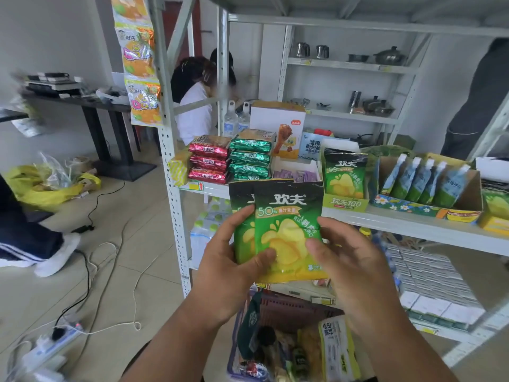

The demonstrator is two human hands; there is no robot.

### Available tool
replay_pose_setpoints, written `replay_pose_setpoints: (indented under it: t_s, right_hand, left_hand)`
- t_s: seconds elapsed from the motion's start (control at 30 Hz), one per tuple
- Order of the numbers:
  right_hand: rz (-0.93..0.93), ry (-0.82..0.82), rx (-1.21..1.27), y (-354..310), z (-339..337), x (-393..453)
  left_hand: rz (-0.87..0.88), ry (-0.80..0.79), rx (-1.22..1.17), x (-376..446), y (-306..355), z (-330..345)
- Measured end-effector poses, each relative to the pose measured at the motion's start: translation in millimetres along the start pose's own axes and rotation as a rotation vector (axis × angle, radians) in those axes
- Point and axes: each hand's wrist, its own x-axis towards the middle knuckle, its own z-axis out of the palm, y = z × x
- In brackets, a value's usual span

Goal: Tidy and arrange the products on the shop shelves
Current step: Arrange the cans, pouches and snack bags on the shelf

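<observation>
Two overlapping green-and-yellow snack packets (286,216) are held up in front of the shelf. My left hand (234,260) grips their left side, thumb across the front. My right hand (347,260) holds the right edge, thumb on the front. Behind them on the white shelf board (413,224), one matching packet (344,175) stands upright in a green display box (345,204).
Red packs (209,161) and green packs (250,155) are stacked on the shelf's left. A carton of blue-green pouches (424,183) stands to the right. A basket (289,340) of mixed goods sits below my hands. Cables and a power strip (52,346) lie on the floor. People sit behind the shelf.
</observation>
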Motion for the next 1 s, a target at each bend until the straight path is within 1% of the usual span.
replay_pose_setpoints:
  t_s: [0.03,0.1,0.17,0.3,0.37,0.43,0.57,0.67,0.8,0.93,1.0]
  right_hand:
    - [-0.003,-0.026,-0.065,1,0,-2]
    - [0.001,-0.035,-0.101,4,0,-3]
    - [0.002,-0.048,-0.076,7,-2,-2]
    - [-0.004,-0.085,-0.009,9,-6,1]
    - [-0.013,-0.041,-0.012,14,-11,5]
    - [-0.037,0.025,-0.077,19,-15,9]
    - [-0.060,0.135,-0.168,34,-26,24]
    - [-0.075,0.182,-0.258,49,-36,45]
    - [-0.087,0.190,-0.330,62,-50,86]
    - [-0.137,0.167,-0.436,67,-52,140]
    - [-0.144,0.142,-0.474,67,-50,176]
  left_hand:
    - [0.007,-0.006,-0.010,0,1,1]
    - [0.026,-0.015,-0.022,1,0,4]
    - [0.039,-0.018,-0.032,4,-4,6]
    - [0.011,-0.047,-0.049,11,-13,10]
    - [0.036,-0.078,0.024,18,-19,14]
    - [0.054,-0.081,0.132,27,-26,21]
    - [0.152,-0.005,0.429,51,-42,40]
    - [0.131,0.006,0.445,73,-56,57]
    - [0.181,0.007,0.610,113,-70,71]
    - [0.188,-0.006,0.676,160,-71,78]
    - [0.223,0.002,0.737,194,-68,81]
